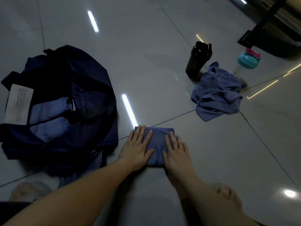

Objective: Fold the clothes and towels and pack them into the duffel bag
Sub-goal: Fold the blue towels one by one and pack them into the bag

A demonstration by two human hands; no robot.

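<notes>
A folded blue cloth lies flat on the tiled floor in front of me. My left hand presses flat on its left side and my right hand presses flat on its right side, fingers spread. The dark navy duffel bag lies unzipped to the left, with two rolled light-blue pieces inside. A crumpled blue towel lies unfolded farther off to the right.
A black shaker bottle and a teal-lidded bottle stand behind the crumpled towel. A dark furniture base is at the far right. A white label shows on the bag. My bare foot rests near the bottom right.
</notes>
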